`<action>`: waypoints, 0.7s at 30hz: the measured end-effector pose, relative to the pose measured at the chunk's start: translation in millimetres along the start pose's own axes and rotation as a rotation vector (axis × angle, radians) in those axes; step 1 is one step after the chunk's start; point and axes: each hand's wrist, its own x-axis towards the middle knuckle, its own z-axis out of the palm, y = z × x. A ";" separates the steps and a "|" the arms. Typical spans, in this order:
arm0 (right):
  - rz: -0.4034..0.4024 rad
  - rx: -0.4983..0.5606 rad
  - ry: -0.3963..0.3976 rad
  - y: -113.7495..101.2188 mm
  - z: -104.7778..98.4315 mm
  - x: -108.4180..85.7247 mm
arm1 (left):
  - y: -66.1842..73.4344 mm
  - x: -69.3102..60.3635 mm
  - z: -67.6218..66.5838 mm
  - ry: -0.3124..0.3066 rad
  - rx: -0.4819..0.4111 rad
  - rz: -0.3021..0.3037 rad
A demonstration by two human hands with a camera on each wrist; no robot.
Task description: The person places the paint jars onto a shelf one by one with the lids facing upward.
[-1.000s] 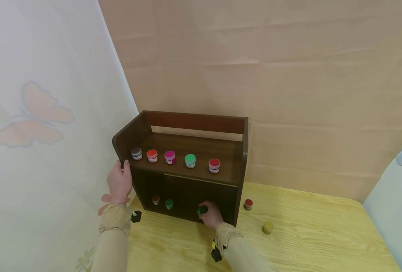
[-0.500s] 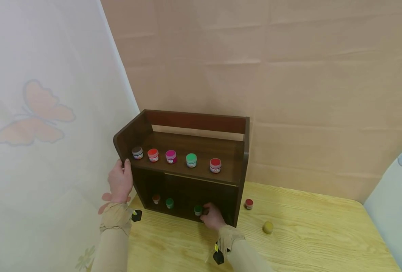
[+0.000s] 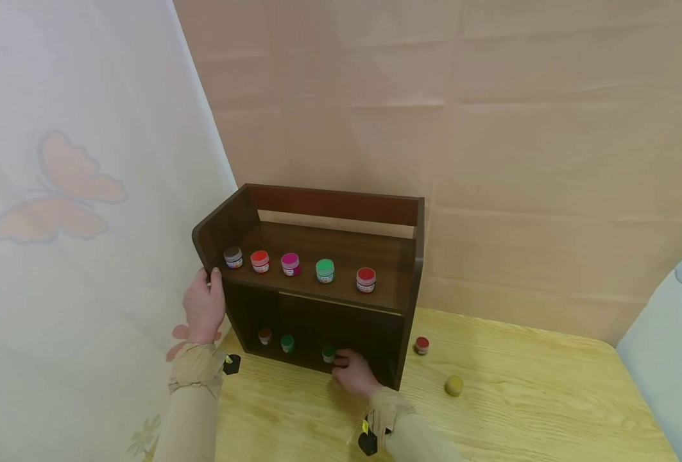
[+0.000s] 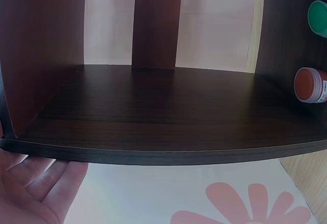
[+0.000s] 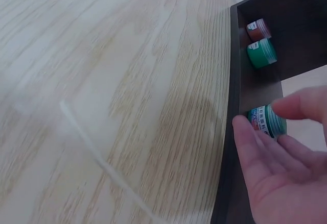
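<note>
Down on the lower tier [image 3: 308, 359], head view: my right hand [image 3: 357, 375] pinches a dark green paint jar [image 3: 329, 354], to the right of the green paint jar [image 3: 287, 344]; my left hand [image 3: 204, 305] grips the dark wooden shelf unit [image 3: 341, 242] at its near left edge. Left wrist view: my left fingers [image 4: 66, 185] lie along its outer side. Right wrist view: thumb [image 5: 296, 104] and fingers bracket that jar, upright. Looks like I'm settling its spot; next calls for a clean let-go.
</note>
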 end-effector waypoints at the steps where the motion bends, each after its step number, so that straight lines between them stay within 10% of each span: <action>1: 0.004 0.020 -0.014 -1.1 1.9 0.5 | 0.3 -0.1 0.0 -0.004 -0.003 -0.002; 12: 0.076 0.050 -0.159 -15.4 10.8 9.7 | 4.0 -0.4 0.5 -0.014 0.000 -0.008; 21: 0.042 -0.181 -0.179 -13.9 10.5 13.6 | -0.1 -0.4 0.3 -0.018 -0.012 -0.010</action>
